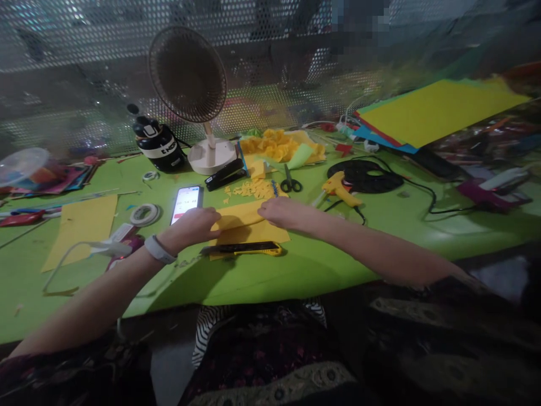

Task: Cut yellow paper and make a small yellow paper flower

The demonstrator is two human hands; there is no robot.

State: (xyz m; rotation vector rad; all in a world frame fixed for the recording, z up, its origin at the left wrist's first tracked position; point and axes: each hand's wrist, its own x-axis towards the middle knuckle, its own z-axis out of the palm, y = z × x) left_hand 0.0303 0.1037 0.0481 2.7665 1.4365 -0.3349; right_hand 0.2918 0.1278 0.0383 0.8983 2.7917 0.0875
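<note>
Grip's pinched onto the yellow paper (236, 219) at both ends, left hand (195, 226) and right hand (279, 213), by the middle of the table's (313, 273) near edge. Loads of yellow bits (256, 189) already cut; the paper itself looks kinda half-folded, crease not flat yet.

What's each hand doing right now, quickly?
Left hand: closed, holding the left side of the yellow paper.
Right hand: closed, holding the right side of that same paper.
</note>
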